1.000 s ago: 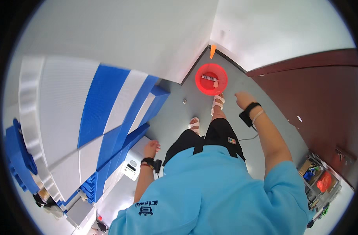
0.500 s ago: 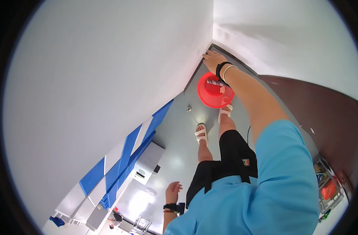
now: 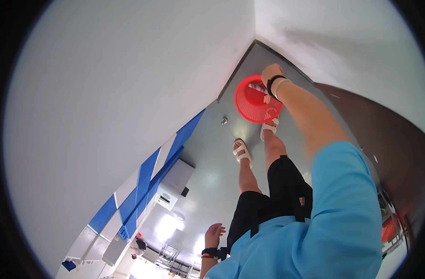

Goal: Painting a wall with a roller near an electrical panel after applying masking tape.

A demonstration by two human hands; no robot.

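Note:
My right hand [image 3: 272, 73] is closed at the far right rim of a red plastic wastebasket [image 3: 255, 113]; the fingertips are partly hidden. The basket has slotted sides and tilts a little, its mouth facing up at me. Inside lie a striped wrapper [image 3: 257, 87] and a crumpled pale pink scrap [image 3: 267, 99]. Down at my left side, my left hand [image 3: 213, 235] hangs with loosely bent fingers apart and nothing in it. Both wrists wear dark bands.
White walls meet at a corner [image 3: 255, 41] just beyond the basket. A small metal doorstop-like knob [image 3: 224, 121] sits on the grey floor near my white sandals [image 3: 242, 152]. A brown door-like panel [image 3: 384, 130] is at right; a white appliance [image 3: 174, 182] stands left.
My right hand has gone from reaching above the basket with fingers spread to closing at its rim. The basket now looks larger and more tilted. My left hand has shifted slightly right.

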